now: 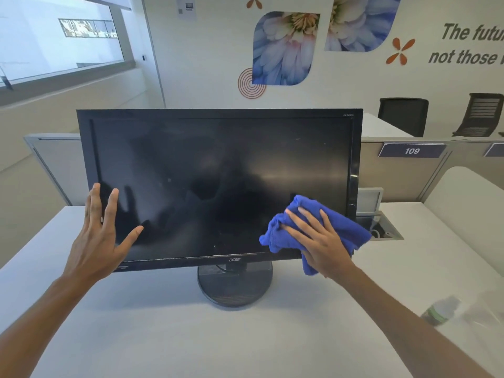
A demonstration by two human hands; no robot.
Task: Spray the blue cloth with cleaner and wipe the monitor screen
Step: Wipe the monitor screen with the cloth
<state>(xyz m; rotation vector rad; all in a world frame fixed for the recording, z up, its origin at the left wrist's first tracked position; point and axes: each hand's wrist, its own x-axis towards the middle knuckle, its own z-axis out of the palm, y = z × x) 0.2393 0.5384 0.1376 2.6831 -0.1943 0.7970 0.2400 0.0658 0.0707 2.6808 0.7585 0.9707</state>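
A black monitor (218, 173) stands on a round base in the middle of the white desk (163, 336), its dark screen facing me. My right hand (319, 241) presses a bunched blue cloth (308, 205) flat against the screen's lower right corner, fingers straight and spread. My left hand (101, 233) is raised at the monitor's lower left edge with fingers straight and spread; whether it touches the bezel I cannot tell. A clear bottle with a green label (441, 312), blurred, lies at the desk's right edge.
Grey partition panels (403, 173) run behind the desk, one with a plate marked 109. A cable box opening (384, 227) sits in the desk right of the monitor. Two black office chairs (403, 115) stand beyond the partition.
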